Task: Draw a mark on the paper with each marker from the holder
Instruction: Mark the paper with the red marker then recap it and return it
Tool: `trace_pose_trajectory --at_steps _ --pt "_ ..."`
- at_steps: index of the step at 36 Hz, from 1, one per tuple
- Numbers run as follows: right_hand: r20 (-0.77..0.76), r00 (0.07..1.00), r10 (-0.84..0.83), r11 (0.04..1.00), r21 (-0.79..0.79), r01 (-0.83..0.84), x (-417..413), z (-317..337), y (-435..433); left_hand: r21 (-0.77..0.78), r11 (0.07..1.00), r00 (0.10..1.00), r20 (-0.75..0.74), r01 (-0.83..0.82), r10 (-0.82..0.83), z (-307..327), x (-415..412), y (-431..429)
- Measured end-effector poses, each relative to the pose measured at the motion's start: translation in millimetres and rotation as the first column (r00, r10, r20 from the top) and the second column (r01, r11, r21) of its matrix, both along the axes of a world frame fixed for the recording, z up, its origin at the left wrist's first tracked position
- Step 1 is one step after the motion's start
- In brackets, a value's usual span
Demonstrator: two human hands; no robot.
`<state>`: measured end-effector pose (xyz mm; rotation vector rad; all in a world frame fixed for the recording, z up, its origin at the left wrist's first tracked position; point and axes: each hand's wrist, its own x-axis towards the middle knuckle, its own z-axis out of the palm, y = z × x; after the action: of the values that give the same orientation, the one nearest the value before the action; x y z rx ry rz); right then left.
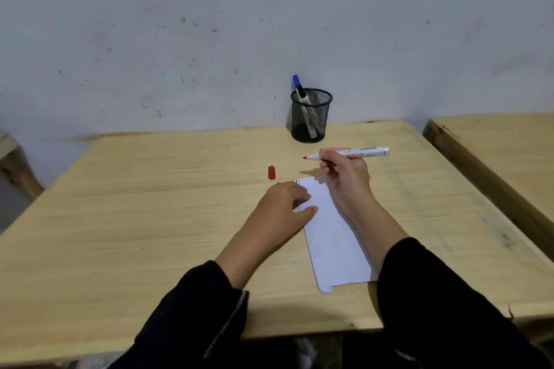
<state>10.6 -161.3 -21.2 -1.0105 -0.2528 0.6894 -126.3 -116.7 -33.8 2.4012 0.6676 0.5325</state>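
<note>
My right hand (344,177) grips an uncapped red marker (364,153), held level above the table with its red tip pointing left. Its red cap (271,172) stands on the wood to the left. My left hand (283,207) rests flat on the left edge of the white paper (332,237), fingers spread. Small blue and red marks (297,181) show at the paper's far left corner. The black mesh holder (311,115) stands near the wall with a blue-capped marker (300,89) leaning in it.
The wooden table (150,219) meets a scuffed grey wall at the back. A second wooden table (503,153) stands to the right across a narrow gap. Part of another piece of furniture shows at the far left.
</note>
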Motion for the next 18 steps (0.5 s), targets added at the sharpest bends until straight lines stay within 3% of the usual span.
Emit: trace_pose_trajectory --at_steps 6,11,16,18 --pt "0.061 0.998 0.005 1.0 0.026 -0.006 4.7 16.4 -10.6 0.031 0.999 1.0 -0.021 0.023 -0.022 12.9 9.3 9.7" --pt "0.089 0.996 -0.009 1.0 0.026 0.007 10.7 24.7 -19.8 0.168 0.972 0.985 0.075 -0.164 0.154 20.2 17.3 29.4" --pt "0.079 0.997 -0.006 0.999 0.041 0.002 12.0 29.0 -27.7 0.192 0.949 0.953 -0.127 -0.25 0.276 14.5 18.8 50.9" --pt "0.071 0.997 -0.005 0.999 0.052 0.001 11.6 30.7 -29.7 0.18 0.949 0.951 -0.127 -0.258 0.283 12.8 17.8 53.2"
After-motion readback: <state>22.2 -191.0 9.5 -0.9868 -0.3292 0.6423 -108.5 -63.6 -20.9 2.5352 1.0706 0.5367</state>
